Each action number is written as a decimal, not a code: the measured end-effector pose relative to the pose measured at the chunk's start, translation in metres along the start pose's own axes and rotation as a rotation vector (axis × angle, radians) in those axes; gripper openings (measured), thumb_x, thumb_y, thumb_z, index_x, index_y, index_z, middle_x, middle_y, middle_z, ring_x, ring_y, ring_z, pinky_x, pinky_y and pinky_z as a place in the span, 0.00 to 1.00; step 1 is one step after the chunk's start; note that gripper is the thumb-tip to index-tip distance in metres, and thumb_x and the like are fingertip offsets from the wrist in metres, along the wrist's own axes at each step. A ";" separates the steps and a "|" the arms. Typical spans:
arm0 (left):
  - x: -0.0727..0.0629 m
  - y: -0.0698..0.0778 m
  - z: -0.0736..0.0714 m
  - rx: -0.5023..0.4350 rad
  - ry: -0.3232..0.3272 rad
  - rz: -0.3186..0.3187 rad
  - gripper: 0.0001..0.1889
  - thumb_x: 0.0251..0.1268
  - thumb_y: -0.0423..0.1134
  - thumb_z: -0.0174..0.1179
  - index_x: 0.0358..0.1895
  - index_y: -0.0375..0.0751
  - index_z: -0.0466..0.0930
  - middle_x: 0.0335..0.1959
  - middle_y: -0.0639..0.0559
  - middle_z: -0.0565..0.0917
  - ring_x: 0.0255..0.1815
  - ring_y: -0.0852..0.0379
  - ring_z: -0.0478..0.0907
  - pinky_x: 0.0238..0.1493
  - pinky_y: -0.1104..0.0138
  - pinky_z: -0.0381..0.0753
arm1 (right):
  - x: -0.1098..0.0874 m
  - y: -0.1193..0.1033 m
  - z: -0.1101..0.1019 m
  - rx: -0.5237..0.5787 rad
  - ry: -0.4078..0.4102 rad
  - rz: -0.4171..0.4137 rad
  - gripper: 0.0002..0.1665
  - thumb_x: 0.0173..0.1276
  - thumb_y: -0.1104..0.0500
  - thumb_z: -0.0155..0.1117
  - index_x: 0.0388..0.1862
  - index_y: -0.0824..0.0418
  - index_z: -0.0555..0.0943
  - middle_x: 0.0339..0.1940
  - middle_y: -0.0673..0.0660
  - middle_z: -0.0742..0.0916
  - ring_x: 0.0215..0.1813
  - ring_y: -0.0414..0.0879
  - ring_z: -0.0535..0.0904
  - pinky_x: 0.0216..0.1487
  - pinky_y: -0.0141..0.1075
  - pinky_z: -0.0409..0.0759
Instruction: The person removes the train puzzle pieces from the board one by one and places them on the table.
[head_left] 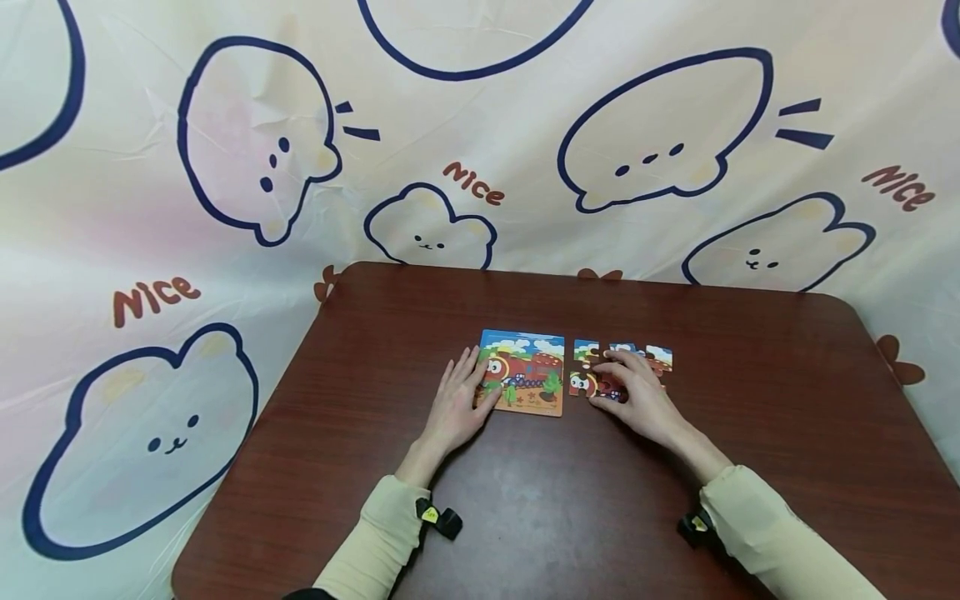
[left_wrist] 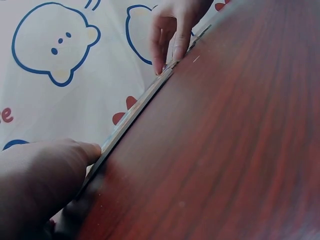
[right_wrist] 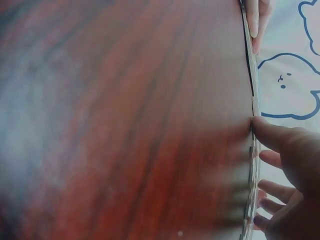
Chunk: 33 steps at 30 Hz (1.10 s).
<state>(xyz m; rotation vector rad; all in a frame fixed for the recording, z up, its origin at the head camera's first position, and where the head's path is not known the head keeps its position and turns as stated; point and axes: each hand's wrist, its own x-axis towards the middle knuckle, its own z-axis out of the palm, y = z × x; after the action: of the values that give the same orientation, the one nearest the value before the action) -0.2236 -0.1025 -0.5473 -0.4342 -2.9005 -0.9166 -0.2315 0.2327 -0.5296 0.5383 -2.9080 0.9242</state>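
Note:
A square picture puzzle board (head_left: 528,379), printed with a red cartoon train under a blue sky, lies flat on the table. My left hand (head_left: 454,406) rests along its left edge, fingers extended and thumb at the lower left corner. Just right of the board are several loose jigsaw pieces (head_left: 586,353) with matching sky and train pictures. Over them spreads my right hand (head_left: 641,400), its thumb and fingertips touching the pieces and its palm hiding some. In the right wrist view, the thumb (right_wrist: 275,135) meets the near edge of the thin pieces.
The dark brown wooden table (head_left: 540,508) has rounded corners. Behind it hangs a pale cloth (head_left: 525,125) with blue bear outlines and "Nice" lettering. A black strap device (head_left: 442,520) sits at the left wrist, with another strap device (head_left: 696,527) at the right.

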 end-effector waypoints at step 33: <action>-0.005 0.009 0.001 0.057 -0.163 0.236 0.30 0.84 0.54 0.62 0.83 0.52 0.74 0.89 0.42 0.64 0.93 0.41 0.56 0.92 0.37 0.49 | 0.015 -0.055 0.037 0.069 -0.052 -0.066 0.40 0.63 0.58 0.87 0.73 0.64 0.83 0.60 0.65 0.88 0.60 0.60 0.80 0.57 0.58 0.81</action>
<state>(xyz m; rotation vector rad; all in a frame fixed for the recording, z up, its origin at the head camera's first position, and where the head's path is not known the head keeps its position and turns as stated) -0.2164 -0.0964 -0.5437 -0.8620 -2.9217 -0.7961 -0.2249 0.1645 -0.5274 0.6690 -2.8930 1.0200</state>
